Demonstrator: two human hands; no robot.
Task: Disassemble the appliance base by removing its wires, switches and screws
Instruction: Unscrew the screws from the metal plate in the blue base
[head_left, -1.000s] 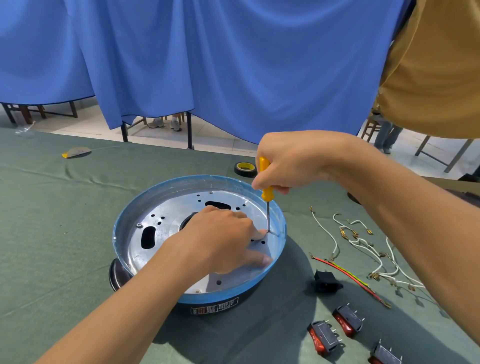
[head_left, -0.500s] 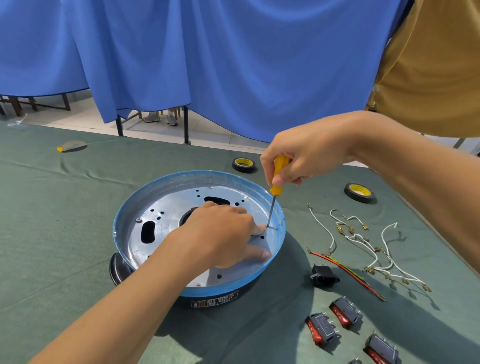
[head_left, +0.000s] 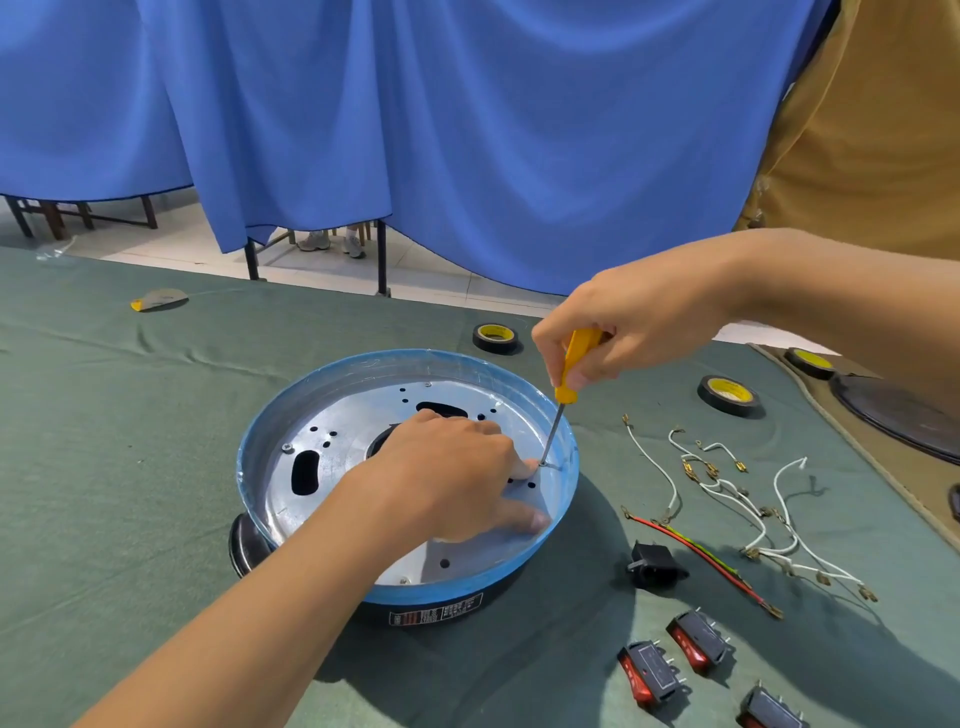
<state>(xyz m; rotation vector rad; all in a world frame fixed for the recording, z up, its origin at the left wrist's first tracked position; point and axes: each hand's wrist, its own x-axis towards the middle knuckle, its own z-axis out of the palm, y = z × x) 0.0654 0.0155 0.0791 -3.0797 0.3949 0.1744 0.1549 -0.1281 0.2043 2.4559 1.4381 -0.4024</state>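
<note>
Yellow-handled screwdriver (head_left: 570, 370) gripped by right hand (head_left: 631, 325), tip set on screw (head_left: 542, 463) at 3 o'clock of appliance base (head_left: 410, 488). Left hand (head_left: 447, 480) pressed flat inside, ungrasping.

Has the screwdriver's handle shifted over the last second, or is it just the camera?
Yes. The screwdriver handle tipped rightward, outward past the appliance base rim, from near upright; its tip stays at the same spot by the left hand.
</note>
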